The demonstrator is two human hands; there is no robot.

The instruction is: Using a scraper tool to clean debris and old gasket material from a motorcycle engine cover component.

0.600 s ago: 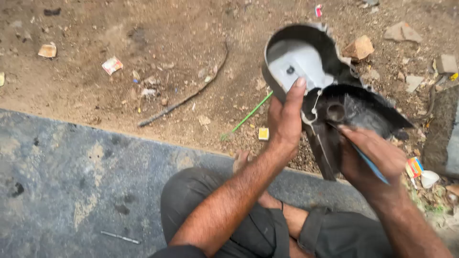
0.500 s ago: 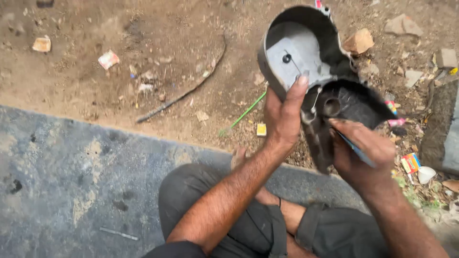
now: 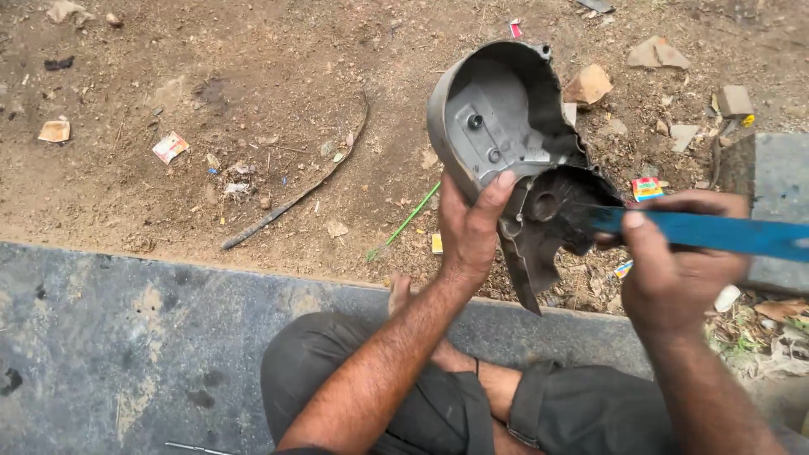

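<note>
One grey cast-metal engine cover (image 3: 506, 126), hollow side up, lower part blackened with grime, held above dirt ground (image 3: 253, 101), left hand (image 3: 468, 232) clamped on its edge, right hand (image 3: 674, 261) gripping flat blue blade (image 3: 716, 234), tip inside dirty recess.

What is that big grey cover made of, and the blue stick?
The cover looks like cast metal: dull grey, moulded bosses inside, its lower part black and grimy. The blue stick in the right hand is flat and smooth, maybe painted metal or plastic; hard to tell.
</note>
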